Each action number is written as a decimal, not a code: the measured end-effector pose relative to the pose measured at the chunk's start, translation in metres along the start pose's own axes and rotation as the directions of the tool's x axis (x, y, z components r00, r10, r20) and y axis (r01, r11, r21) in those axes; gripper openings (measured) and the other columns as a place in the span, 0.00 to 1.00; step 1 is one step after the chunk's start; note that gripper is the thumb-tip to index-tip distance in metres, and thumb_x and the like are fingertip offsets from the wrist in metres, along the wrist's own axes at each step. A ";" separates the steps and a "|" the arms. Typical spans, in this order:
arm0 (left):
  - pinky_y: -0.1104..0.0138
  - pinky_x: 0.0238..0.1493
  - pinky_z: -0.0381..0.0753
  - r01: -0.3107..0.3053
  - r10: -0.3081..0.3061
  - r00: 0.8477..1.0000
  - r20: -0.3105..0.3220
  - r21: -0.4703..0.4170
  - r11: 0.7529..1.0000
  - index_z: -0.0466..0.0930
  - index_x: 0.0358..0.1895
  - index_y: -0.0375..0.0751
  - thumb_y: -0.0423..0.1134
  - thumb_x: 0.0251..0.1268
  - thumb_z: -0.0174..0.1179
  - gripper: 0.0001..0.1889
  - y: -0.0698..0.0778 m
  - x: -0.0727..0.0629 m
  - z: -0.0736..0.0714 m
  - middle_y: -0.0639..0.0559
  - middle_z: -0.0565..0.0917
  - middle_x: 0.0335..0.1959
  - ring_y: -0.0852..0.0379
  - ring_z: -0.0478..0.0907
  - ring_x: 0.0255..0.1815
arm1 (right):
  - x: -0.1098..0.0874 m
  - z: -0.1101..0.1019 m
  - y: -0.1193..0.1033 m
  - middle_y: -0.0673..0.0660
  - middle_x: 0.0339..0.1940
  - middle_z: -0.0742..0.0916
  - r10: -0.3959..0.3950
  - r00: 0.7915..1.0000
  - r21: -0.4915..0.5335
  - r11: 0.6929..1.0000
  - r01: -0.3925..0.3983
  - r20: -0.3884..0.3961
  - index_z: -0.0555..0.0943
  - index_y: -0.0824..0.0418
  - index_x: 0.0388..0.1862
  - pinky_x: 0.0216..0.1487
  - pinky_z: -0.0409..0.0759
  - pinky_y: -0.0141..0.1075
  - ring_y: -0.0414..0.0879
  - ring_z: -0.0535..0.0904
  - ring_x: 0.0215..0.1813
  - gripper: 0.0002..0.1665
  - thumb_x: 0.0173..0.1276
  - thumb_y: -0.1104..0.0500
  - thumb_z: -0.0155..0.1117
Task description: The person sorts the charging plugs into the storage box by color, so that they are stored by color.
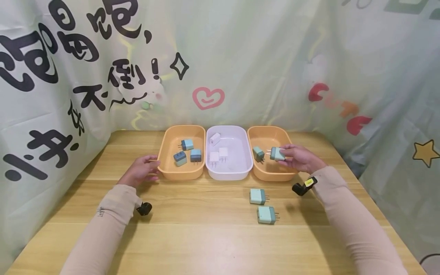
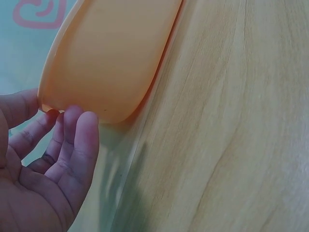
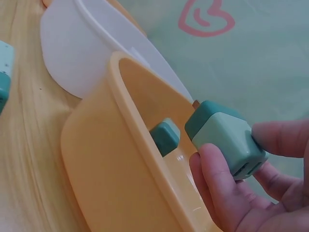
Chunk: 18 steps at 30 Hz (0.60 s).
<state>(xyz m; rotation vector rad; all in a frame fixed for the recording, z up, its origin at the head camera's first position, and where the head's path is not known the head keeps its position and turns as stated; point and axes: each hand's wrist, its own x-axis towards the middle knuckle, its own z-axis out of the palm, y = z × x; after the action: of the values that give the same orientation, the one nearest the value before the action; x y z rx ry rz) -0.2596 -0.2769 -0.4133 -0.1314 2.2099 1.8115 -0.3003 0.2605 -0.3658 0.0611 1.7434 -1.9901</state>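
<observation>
My right hand [image 1: 297, 157] pinches a two-tone green USB wall charger [image 3: 224, 137] between thumb and fingers, above the right orange bin [image 1: 275, 176]. Its prongs point left in the head view. Another green charger [image 3: 165, 137] lies inside that bin. At the far side, my left hand [image 1: 140, 170] holds the end of the left orange bin [image 2: 111, 63], thumb at the rim and fingertips against the outer wall. Inside that bin are three blue chargers, one of them a light-and-dark blue charger [image 1: 196, 155]. Two more green chargers, the nearer one [image 1: 266, 215], lie on the table.
Between the orange bins stands a white bin [image 1: 229, 176] with three white chargers, one a tilted white charger [image 1: 215, 139]. The bins stand side by side at the back of the wooden table [image 1: 192, 236]. A printed curtain [image 1: 254, 68] hangs behind and around the table.
</observation>
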 end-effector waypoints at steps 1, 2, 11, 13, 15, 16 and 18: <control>0.62 0.45 0.84 -0.002 0.002 1.000 0.002 0.001 1.000 0.53 0.74 0.31 0.39 0.76 0.50 0.29 0.000 0.000 0.000 0.35 0.72 0.56 0.56 0.77 0.42 | 0.001 0.000 0.000 0.64 0.54 0.64 -0.001 1.000 0.006 1.000 0.001 -0.003 0.63 0.64 0.52 0.50 0.82 0.31 0.50 0.78 0.43 0.08 0.77 0.68 0.45; 0.62 0.44 0.85 -0.003 0.003 1.000 0.002 0.001 1.000 0.53 0.74 0.31 0.39 0.76 0.50 0.30 0.000 0.000 0.000 0.35 0.72 0.56 0.55 0.76 0.42 | 0.002 -0.001 0.000 0.64 0.54 0.64 -0.003 1.000 0.012 1.000 0.003 -0.008 0.63 0.64 0.52 0.50 0.81 0.32 0.50 0.78 0.43 0.09 0.76 0.68 0.45; 0.63 0.42 0.85 -0.005 0.005 1.000 0.018 0.003 1.000 0.53 0.73 0.30 0.38 0.76 0.49 0.29 0.002 -0.002 -0.001 0.34 0.72 0.54 0.53 0.76 0.44 | 0.016 -0.006 0.003 0.63 0.55 0.63 -0.001 1.000 0.045 0.999 0.002 -0.015 0.61 0.65 0.55 0.56 0.79 0.34 0.49 0.77 0.45 0.11 0.77 0.70 0.42; 0.63 0.43 0.85 -0.007 0.007 1.000 0.017 0.002 1.000 0.53 0.73 0.30 0.38 0.76 0.49 0.29 0.002 -0.002 0.000 0.33 0.72 0.55 0.53 0.76 0.44 | 0.019 -0.007 0.002 0.63 0.55 0.64 0.007 1.000 0.060 0.998 -0.007 -0.011 0.60 0.65 0.58 0.57 0.78 0.34 0.49 0.76 0.46 0.13 0.77 0.70 0.42; 0.63 0.43 0.85 -0.009 0.009 1.000 0.019 0.003 1.000 0.52 0.73 0.30 0.38 0.76 0.49 0.29 0.002 -0.002 0.000 0.32 0.72 0.56 0.52 0.77 0.44 | 0.022 -0.008 0.001 0.63 0.56 0.64 0.014 1.000 0.069 0.997 -0.014 -0.003 0.57 0.67 0.65 0.58 0.77 0.34 0.49 0.76 0.47 0.20 0.77 0.70 0.41; 0.63 0.43 0.85 -0.010 0.010 1.000 0.019 0.003 1.000 0.53 0.73 0.30 0.39 0.76 0.49 0.29 0.002 -0.002 0.000 0.32 0.72 0.56 0.52 0.77 0.44 | 0.024 -0.009 0.000 0.63 0.56 0.64 0.018 1.000 0.075 0.997 -0.018 0.001 0.54 0.68 0.69 0.59 0.76 0.34 0.49 0.76 0.47 0.23 0.77 0.69 0.41; 0.63 0.43 0.85 -0.012 0.012 1.000 0.018 0.000 1.000 0.53 0.73 0.30 0.39 0.76 0.50 0.29 0.002 -0.001 0.000 0.32 0.72 0.56 0.53 0.77 0.44 | 0.027 -0.009 -0.002 0.63 0.57 0.64 0.023 1.000 0.075 0.997 -0.023 0.001 0.47 0.69 0.75 0.60 0.75 0.34 0.49 0.76 0.47 0.30 0.78 0.69 0.40</control>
<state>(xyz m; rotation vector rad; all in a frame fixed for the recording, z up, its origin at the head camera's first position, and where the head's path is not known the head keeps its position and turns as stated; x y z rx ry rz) -0.2592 -0.2764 -0.4114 -0.1013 2.2034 1.8114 -0.3275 0.2606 -0.3754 0.1056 1.6605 -2.0383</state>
